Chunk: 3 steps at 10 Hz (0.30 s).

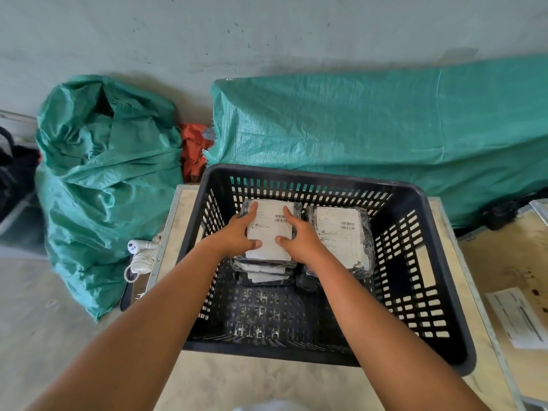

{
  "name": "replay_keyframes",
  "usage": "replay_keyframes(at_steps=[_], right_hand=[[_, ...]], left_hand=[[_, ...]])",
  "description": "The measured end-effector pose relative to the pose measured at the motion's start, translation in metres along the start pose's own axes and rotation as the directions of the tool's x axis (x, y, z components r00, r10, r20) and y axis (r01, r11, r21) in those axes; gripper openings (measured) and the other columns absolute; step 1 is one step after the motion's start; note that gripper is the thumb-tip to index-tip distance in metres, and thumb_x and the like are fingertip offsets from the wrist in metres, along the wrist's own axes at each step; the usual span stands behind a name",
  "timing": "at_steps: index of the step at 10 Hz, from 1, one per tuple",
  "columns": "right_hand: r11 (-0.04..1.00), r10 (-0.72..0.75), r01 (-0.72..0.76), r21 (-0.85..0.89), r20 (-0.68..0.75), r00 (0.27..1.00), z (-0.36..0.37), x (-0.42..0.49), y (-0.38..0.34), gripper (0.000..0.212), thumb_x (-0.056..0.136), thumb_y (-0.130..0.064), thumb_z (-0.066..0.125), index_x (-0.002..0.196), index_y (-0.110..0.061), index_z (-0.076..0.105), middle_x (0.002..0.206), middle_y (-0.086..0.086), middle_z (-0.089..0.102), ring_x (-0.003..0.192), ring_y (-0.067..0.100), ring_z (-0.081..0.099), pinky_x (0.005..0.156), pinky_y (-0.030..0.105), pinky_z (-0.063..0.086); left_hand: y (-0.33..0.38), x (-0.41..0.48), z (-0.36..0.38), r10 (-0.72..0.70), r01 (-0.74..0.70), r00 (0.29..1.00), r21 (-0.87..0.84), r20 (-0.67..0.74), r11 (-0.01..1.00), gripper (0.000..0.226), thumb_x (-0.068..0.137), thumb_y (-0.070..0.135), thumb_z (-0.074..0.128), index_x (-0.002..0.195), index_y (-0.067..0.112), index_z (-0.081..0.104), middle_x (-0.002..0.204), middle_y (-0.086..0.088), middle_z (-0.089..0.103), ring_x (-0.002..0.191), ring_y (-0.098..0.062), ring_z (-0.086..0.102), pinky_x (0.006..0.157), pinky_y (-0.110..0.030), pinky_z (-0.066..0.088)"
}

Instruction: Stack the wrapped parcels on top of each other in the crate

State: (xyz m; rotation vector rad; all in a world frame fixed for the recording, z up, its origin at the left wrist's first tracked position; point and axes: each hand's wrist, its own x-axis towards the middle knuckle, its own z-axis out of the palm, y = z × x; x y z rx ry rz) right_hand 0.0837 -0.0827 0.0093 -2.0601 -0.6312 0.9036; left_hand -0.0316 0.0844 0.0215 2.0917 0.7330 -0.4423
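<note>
Pale tabletop carries a black slotted plastic crate. Left hand and right hand both grip the top parcel, glossy-wrapped, white-labelled, on the left stack.

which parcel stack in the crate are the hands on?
The left stack of black-wrapped, white-labelled parcels: both hands grip its top parcel. The right stack is untouched.

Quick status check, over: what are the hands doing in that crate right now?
Both hands, left and right, gripping the top parcel on the left stack. Second stack beside it. Black crate otherwise open, nothing blocking.
</note>
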Motion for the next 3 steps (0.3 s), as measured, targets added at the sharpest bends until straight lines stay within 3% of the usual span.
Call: replay_keyframes(at_steps=[1, 2, 3], right_hand=[[1.0, 0.001, -0.001, -0.02, -0.017, 1.0, 0.0, -0.002, -0.003, 0.083, 0.094, -0.015, 0.073, 0.161, -0.032, 0.026, 0.161, 0.001, 0.039, 0.127, 0.016, 0.055, 0.073, 0.01, 0.051], [0.994, 0.025, -0.033, -0.104, -0.076, 0.997, -0.002, -0.013, -0.022, 0.085, 0.092, -0.013, 0.074, 0.162, -0.022, 0.026, 0.16, 0.005, 0.04, 0.136, 0.024, 0.05, 0.102, 0.03, 0.05], [0.983, 0.002, -0.02, -0.182, -0.096, 0.995, -0.006, -0.029, -0.036, 0.086, 0.094, -0.013, 0.072, 0.163, -0.015, 0.02, 0.159, 0.009, 0.041, 0.141, 0.028, 0.044, 0.11, 0.034, 0.039]], left_hand=[[0.003, -0.003, 0.001, 0.008, -0.008, 1.0, 0.027, -0.011, 1.0, 0.105, 0.092, 0.023, 0.071, 0.158, 0.042, -0.008, 0.163, -0.012, 0.017, 0.137, -0.032, 0.041, 0.11, -0.041, 0.042], [0.015, -0.013, -0.001, -0.017, 0.018, 0.999, 0.032, -0.033, 0.999, 0.107, 0.091, 0.02, 0.072, 0.16, 0.037, -0.009, 0.157, -0.015, 0.025, 0.129, -0.033, 0.048, 0.095, -0.041, 0.055], [0.027, -0.025, 0.004, -0.052, 0.07, 0.985, 0.109, -0.163, 0.992, 0.107, 0.09, 0.023, 0.073, 0.161, 0.029, -0.006, 0.166, -0.021, 0.002, 0.148, -0.043, 0.023, 0.1, -0.05, 0.051]])
